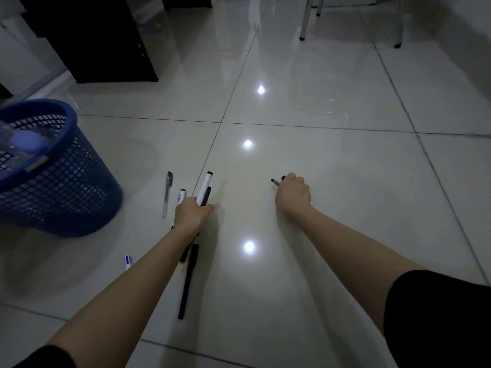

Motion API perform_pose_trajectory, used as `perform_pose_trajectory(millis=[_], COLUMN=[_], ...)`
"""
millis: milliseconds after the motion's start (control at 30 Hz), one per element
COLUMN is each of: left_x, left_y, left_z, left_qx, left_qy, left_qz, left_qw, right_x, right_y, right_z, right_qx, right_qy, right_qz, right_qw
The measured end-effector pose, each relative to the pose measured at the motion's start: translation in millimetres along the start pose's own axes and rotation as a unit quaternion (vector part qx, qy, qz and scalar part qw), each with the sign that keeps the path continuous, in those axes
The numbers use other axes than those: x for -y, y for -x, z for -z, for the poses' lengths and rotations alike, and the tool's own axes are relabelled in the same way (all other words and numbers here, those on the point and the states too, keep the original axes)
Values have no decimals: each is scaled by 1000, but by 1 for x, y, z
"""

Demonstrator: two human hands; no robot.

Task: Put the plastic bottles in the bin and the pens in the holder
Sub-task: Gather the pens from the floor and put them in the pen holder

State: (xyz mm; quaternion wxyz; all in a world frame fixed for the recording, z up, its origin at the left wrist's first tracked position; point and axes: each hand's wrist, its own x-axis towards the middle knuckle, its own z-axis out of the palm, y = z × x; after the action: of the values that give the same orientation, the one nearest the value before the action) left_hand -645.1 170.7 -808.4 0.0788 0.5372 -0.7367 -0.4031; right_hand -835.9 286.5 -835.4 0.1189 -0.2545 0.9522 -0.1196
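**Gathering pens off a tiled floor**

Glossy pale floor tiles [332, 208], dimly lit, with ceiling lamps mirrored in a row down the middle. Dark cabinet [87, 38] at the back left, metal chair legs [304, 19] at the back right. No pen holder anywhere in view.

Blue mesh bin [53, 176] at the left, standing close to the pens, already holding what look like clear plastic bottles [24, 144], though blurred there and hard to be sure.

Left hand [192, 215] low over the floor, fingers wrapped around a white marker [205, 188] and a dark pen [207, 196] bundled side by side, probably so several can be carried in one trip. Both pointing up and away, long axes leaning slightly right, the marker's black cap at the far end.

Right hand [293, 193] further right, well apart, fingers curled in on a small black pen [276, 181] whose tip sticks out to the left, long axis running roughly left-right.

On the floor, not yet collected: a clear pen [167, 195] lying nearly straight away from the body; a second white marker [181, 196] just beside the left hand; a long black pen [188, 282] under the left forearm, also running away from the body; a small white-and-blue item [127, 262] partly hidden by the arm.
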Motion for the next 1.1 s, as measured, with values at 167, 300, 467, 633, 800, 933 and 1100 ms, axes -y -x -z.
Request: perform_pose_trajectory(millis=[167,300,467,633,800,933,1100], left_x=[4,19,43,62,73,82,99], left_y=[6,15,21,24,20,18,21], left_z=[26,54,85,99,100,100,97], left_qx=[-3,-23,-47,-57,-73,-95,-93], left_qy=[48,64,74,74,27,-34,-61], left_qz=[20,30,55,66,73,93,127], left_qw=[999,997,995,993,994,991,986], right_x=[21,63,115,151,183,196,202], right_y=[14,36,69,83,93,99,104], right_z=[0,0,1,-12,-34,-54,-63], right_qx=[51,115,248,252,206,176,144], right_qy=[-61,-174,-296,-296,-292,-210,55], right_qz=[14,38,65,80,82,120,215], right_qw=[997,977,920,918,930,954,964])
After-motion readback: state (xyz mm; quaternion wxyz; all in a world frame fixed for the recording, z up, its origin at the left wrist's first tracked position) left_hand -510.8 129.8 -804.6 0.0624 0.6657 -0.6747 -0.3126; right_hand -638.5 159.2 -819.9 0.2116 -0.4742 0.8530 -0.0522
